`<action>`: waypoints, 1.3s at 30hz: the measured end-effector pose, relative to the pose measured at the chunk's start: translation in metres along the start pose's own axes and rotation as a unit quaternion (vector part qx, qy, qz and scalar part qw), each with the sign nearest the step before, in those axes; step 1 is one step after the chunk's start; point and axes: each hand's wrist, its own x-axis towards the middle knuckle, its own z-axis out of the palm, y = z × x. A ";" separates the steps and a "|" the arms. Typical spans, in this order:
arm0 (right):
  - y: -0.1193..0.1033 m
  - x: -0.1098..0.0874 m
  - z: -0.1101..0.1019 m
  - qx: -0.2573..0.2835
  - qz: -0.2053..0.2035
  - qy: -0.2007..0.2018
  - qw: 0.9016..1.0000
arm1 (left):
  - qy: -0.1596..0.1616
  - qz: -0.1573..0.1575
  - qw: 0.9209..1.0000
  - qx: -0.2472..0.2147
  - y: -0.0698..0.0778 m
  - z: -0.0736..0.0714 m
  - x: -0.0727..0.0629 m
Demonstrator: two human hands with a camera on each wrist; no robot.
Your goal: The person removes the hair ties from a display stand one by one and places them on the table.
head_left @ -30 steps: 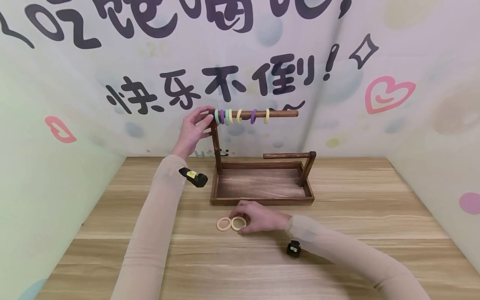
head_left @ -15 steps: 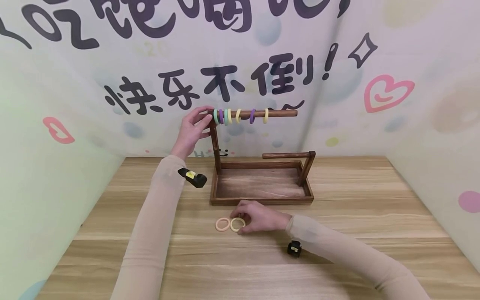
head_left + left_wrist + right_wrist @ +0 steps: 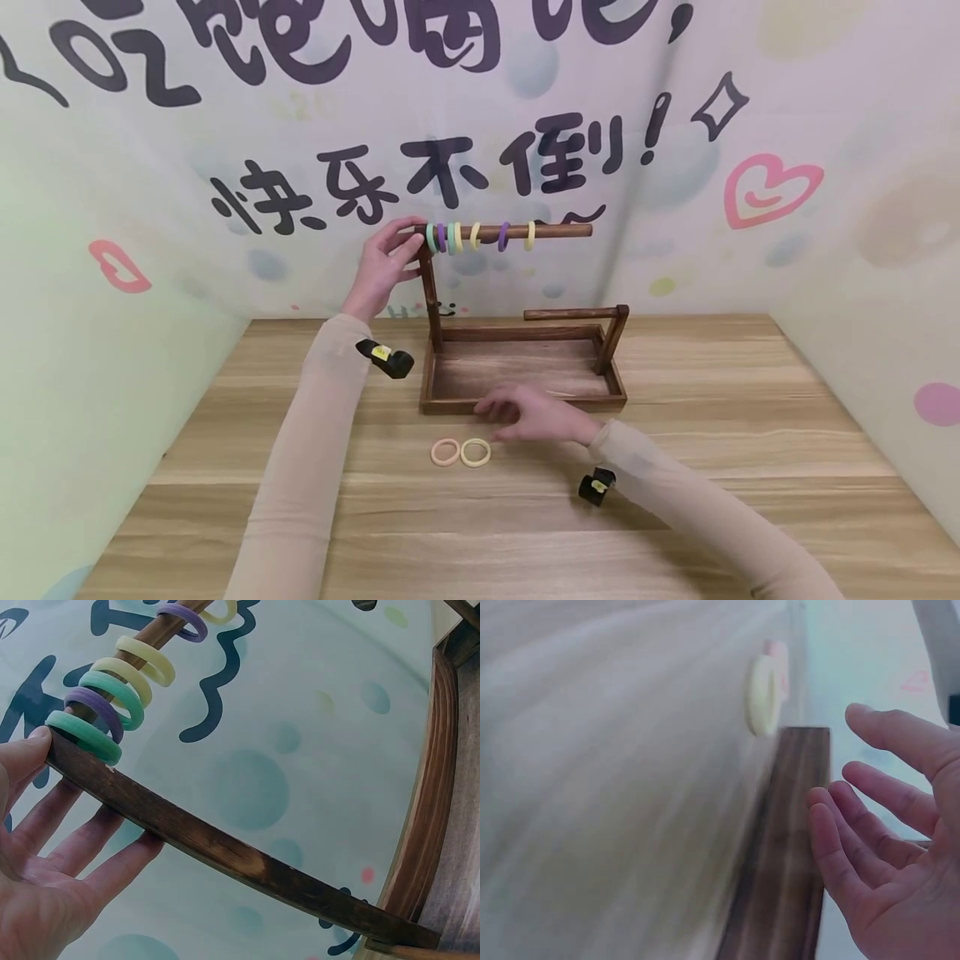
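My left hand (image 3: 381, 265) holds the top of the left post (image 3: 431, 292) of a dark wooden rack. In the left wrist view its thumb lies at the post's upper corner and its fingertips touch the edge below. Several green, purple and yellow rings hang on the upper bar (image 3: 562, 231), such as a purple ring (image 3: 97, 705) near that hand. A pink ring (image 3: 432, 454) and a pale yellow ring (image 3: 476, 465) lie side by side on the table. Above the tray's front edge, my right hand (image 3: 536, 414) is relaxed and holds nothing, apart from both rings.
The rack's base is a shallow wooden tray (image 3: 517, 367). A lower bar (image 3: 570, 314) juts left from a short post at its right end. Behind the wooden table (image 3: 697, 467) stands a printed wall (image 3: 337, 275).
My right hand has come off the pale yellow ring and moved up and right toward the tray. Both table rings have stayed in place. The left hand still holds the post.
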 end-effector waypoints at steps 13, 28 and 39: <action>-0.006 -0.002 -0.034 0.059 -0.012 0.070 0.996 | -0.002 0.001 1.000 0.001 -0.002 -0.001 -0.002; -0.010 -0.014 -0.070 0.098 0.003 0.207 0.973 | 0.001 -0.002 1.000 -0.008 0.001 0.001 -0.001; -0.048 -0.014 -0.101 0.080 -0.026 0.269 0.959 | 0.003 -0.002 1.000 -0.005 -0.001 0.000 -0.001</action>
